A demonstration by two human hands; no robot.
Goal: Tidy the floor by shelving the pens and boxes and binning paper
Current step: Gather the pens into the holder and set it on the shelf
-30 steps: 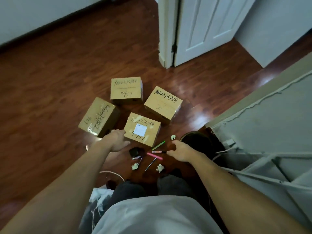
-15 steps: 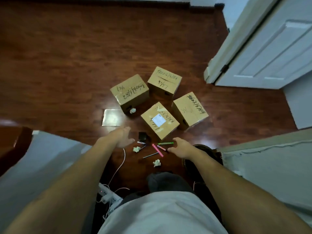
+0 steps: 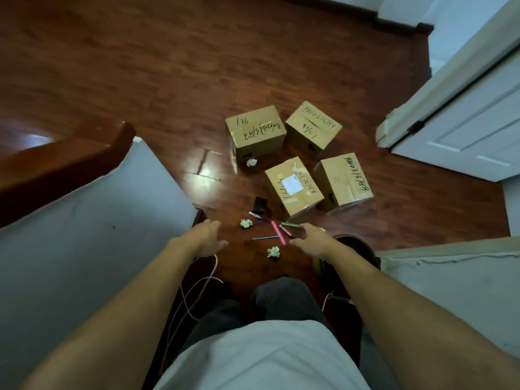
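Note:
Several cardboard boxes stand on the wooden floor: one with a white label [image 3: 292, 185], one to its right [image 3: 344, 178], and two behind [image 3: 254, 132] [image 3: 313, 128]. In front of them lie several pens, among them a pink pen [image 3: 278, 232], a green pen [image 3: 289, 224] and a dark pen [image 3: 264, 237]. Crumpled paper balls lie by the pens [image 3: 245, 223] [image 3: 273, 251], and one against the far left box [image 3: 251, 162]. My left hand [image 3: 206, 239] hovers open left of the pens. My right hand [image 3: 311, 239] hovers open, fingertips near the pink and green pens, holding nothing.
A small black object [image 3: 260, 204] lies beside the labelled box. A dark round bin [image 3: 356, 249] sits under my right forearm. Grey cloth-covered furniture flanks me left [image 3: 84, 235] and right [image 3: 450, 282]. A pink cable [image 3: 197, 288] trails by my legs. A white door [image 3: 464, 130] stands at right.
The view has swung left, so the boxes and door now sit further right. Both hands stay outstretched over the pens, open and holding nothing.

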